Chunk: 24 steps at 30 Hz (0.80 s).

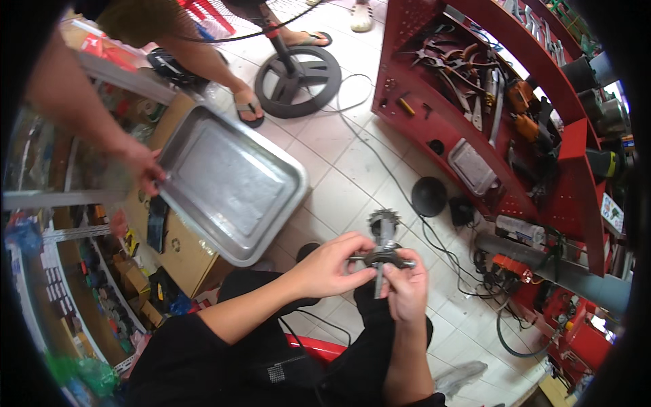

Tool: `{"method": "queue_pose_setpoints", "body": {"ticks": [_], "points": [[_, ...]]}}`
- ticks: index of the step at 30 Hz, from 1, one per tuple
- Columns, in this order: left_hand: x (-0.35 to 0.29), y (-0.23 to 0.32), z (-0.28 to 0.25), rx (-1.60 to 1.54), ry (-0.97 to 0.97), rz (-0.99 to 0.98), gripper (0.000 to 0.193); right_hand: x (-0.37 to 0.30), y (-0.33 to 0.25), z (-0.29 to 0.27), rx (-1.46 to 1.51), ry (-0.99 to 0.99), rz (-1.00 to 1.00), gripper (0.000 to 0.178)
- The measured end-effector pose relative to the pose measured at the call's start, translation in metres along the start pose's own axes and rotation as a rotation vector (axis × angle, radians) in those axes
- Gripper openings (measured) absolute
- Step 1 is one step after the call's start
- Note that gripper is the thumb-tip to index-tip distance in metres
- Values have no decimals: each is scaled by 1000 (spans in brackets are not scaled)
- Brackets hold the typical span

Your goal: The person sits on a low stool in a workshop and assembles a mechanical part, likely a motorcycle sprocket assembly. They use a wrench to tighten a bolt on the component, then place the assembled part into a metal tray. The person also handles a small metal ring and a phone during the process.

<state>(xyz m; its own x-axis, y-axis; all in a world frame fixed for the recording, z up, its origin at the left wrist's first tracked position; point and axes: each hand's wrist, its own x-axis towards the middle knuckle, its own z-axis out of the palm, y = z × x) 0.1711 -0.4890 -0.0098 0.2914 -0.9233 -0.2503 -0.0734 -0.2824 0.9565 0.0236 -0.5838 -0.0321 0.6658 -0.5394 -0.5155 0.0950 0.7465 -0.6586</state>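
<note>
Over my lap I hold a metal gear shaft [386,234], a grey part with a toothed wheel at its far end and a thinner shaft end pointing toward me. A darker round section with short pins sticking out sideways is at its middle. My left hand [333,266] is closed, its fingertips pinching the left side of that middle section. From the right, my right hand [405,288] grips the same section, thumb along the near shaft end. Both palms and some fingertips are partly hidden.
At left, another person's hand [141,166] grips a shallow metal tray [274,220] on a cardboard box [192,268]. A red tool rack [407,85] with pliers stands at right. A black round fan base [298,81] and a cable [380,159] are on the tiled floor.
</note>
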Motion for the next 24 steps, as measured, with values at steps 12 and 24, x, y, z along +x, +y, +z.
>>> {"method": "queue_pose_setpoints", "body": {"ticks": [12, 24], "points": [[40, 42, -17, -121, -68, -167, 30, 22, -47, 10, 27, -81, 74, 22], [33, 15, -7, -564, 81, -206, 68, 20, -60, 2, -14, -36, 57, 33]]}}
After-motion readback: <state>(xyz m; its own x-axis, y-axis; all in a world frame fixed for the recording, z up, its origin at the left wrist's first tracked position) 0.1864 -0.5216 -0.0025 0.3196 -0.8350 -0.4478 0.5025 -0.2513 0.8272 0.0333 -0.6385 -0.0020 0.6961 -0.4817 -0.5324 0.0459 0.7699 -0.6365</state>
